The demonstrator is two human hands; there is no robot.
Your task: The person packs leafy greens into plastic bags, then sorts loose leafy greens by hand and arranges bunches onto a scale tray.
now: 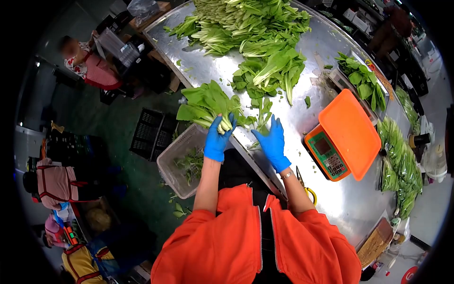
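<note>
My left hand (218,139), in a blue glove, is closed around the pale stem ends of a bunch of leafy greens (206,105). The leaves fan out forward and to the left, over the table's edge. My right hand (273,143), gloved in blue too, is open with its fingers apart, low over the metal table (302,124). Close to its thumb and fingertips lies a small loose sprig of greens (263,113); whether they touch I cannot tell. Farther up the table is a large heap of the same greens (246,28).
An orange scale (350,135) stands to the right, with yellow-handled scissors (309,191) nearby. Bagged greens (401,165) lie along the right edge. Below the table's left edge are a grey bin (171,158) with scraps and a black crate (151,134). Several other people are at the left.
</note>
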